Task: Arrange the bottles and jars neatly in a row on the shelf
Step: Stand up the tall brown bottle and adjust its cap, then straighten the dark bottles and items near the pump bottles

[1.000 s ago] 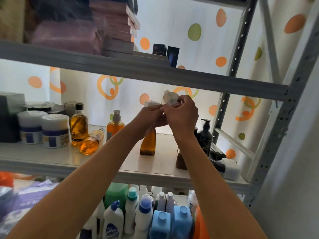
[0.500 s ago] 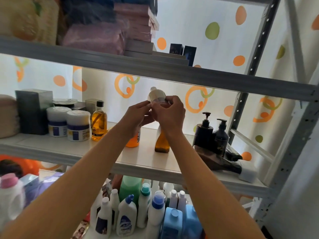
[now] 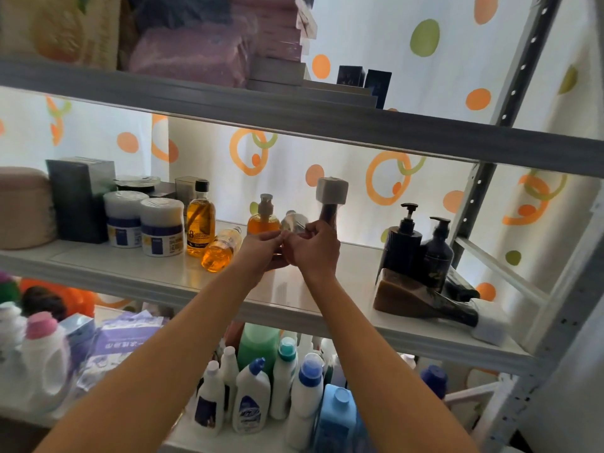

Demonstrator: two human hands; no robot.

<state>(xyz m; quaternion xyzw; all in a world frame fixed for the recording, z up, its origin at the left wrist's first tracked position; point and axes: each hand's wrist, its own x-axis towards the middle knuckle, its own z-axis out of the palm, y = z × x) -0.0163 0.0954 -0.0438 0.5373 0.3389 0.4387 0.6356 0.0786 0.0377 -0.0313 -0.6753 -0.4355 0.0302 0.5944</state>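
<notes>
Right hand (image 3: 315, 248) fingers wrapped on the white-capped brown bottle (image 3: 330, 204), left hand (image 3: 261, 248) pinching, probably a clear cap, at its 9 o'clock, over the white shelf (image 3: 130, 276), dotted curtain (image 3: 359, 37) behind.

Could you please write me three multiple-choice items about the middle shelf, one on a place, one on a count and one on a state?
1. Where do the two dark pump bottles stand on the middle shelf?
A. far left
B. right side
C. centre front

2. How many white jars stand side by side at the left?
A. two
B. four
C. none

3. How is the small orange bottle next to the tall amber bottle resting?
A. upright
B. upside down
C. tipped over

Answers: 1 B, they stand near the right post; 2 A, a pair with blue labels; 3 C, it leans with its cap pointing up and back.
</notes>
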